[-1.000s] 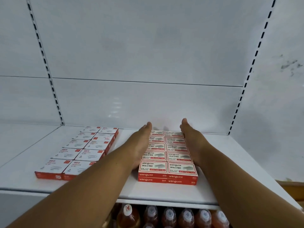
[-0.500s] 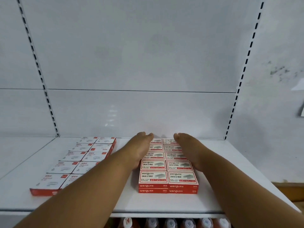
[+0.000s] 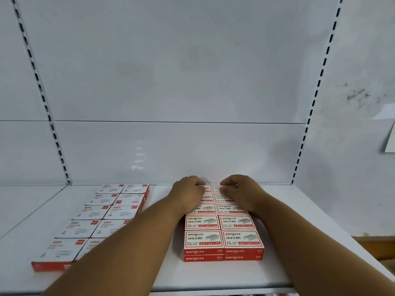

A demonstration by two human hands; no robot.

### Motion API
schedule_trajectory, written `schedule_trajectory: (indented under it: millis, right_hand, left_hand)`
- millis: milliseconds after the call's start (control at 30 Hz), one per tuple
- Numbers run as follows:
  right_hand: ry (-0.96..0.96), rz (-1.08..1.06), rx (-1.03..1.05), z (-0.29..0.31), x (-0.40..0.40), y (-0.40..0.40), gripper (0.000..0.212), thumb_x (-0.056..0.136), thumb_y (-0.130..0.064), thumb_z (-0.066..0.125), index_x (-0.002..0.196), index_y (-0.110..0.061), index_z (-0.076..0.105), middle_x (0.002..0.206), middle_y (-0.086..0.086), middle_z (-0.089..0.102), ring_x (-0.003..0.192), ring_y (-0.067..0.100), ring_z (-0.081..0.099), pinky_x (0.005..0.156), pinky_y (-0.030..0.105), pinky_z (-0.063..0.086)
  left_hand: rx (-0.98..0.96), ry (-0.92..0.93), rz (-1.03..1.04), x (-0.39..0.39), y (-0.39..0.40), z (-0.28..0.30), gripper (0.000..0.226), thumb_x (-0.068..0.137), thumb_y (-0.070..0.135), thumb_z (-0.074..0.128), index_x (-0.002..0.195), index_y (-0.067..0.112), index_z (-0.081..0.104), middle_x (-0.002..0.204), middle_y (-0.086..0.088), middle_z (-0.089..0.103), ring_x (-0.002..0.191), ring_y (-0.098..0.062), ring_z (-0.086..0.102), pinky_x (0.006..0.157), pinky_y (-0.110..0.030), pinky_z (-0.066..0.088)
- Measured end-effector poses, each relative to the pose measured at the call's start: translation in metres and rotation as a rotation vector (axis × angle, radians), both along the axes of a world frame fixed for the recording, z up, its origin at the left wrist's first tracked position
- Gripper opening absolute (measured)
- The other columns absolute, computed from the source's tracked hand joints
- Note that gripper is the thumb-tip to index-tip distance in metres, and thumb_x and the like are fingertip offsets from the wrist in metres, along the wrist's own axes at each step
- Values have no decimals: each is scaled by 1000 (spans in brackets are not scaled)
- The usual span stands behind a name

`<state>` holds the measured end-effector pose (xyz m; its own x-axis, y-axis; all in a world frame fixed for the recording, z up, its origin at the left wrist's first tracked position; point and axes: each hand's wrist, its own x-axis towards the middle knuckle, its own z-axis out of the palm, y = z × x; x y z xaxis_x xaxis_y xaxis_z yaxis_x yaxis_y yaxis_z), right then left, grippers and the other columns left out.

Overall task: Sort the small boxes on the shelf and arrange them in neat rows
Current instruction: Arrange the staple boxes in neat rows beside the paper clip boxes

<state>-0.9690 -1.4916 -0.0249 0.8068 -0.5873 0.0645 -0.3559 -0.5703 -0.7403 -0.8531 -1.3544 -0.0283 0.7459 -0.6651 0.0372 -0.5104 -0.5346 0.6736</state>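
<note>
Red staple boxes [image 3: 223, 228] already in rows; left hand [image 3: 188, 194] and right hand [image 3: 239, 192] curl over the back boxes, likely squaring them. Next: pull forward evenly.

1. The red-and-white staple boxes [image 3: 223, 236] carry "wengu" and "24/6" on their tops, with Chinese characters beside the number.
2. Their red front faces [image 3: 223, 254] repeat "wengu" in white, with a small "24/6" at the right end.
3. A red strip on each top shows a "12" among Chinese characters.
4. The white boxes [image 3: 92, 218] on the left have print too blurred to read.
</note>
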Motion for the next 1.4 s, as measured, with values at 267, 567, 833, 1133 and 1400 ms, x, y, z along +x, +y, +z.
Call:
schedule_trajectory:
  millis: [267, 567, 833, 1133, 1400]
  right_hand:
    - [-8, 31, -8, -5, 3, -4, 14, 89, -32, 66, 102, -28, 69, 94, -11, 70, 86, 8, 66, 72, 23, 49]
    - [15, 92, -60, -6, 6, -5, 18, 94, -32, 58, 109, -30, 67, 101, -13, 69, 89, 5, 65, 75, 22, 49]
    - [29, 106, -88, -1, 5, -5, 17, 96, -36, 54, 107, -30, 66, 101, -13, 68, 89, 7, 66, 79, 26, 53]
    - [226, -63, -393, 18, -36, 1, 31, 98, -50, 44, 89, -21, 54, 84, -7, 61, 77, 12, 57, 64, 28, 42]
    - [357, 9, -385, 7, -48, 11, 46, 99, -53, 39, 70, -19, 53, 76, -3, 62, 72, 15, 58, 63, 29, 42]
  left_hand:
    - [5, -62, 23, 2, -2, -6, 27, 97, 32, 48, 118, 29, 65, 121, 4, 64, 109, -18, 61, 97, -39, 50]
    - [33, -102, 1, 1, -3, -5, 28, 96, 31, 46, 116, 33, 65, 120, 5, 62, 106, -19, 61, 93, -41, 52]
    - [75, -152, -23, 2, 1, 1, 34, 99, 34, 42, 126, 33, 61, 129, 3, 62, 113, -21, 59, 96, -43, 50]
    - [293, -471, 123, -20, 35, 32, 32, 99, 42, 41, 110, 16, 56, 105, -3, 62, 92, -23, 57, 76, -33, 45]
    - [477, -352, 9, -21, 49, 15, 47, 101, 50, 33, 112, 20, 66, 112, -1, 68, 93, -17, 57, 77, -30, 41]
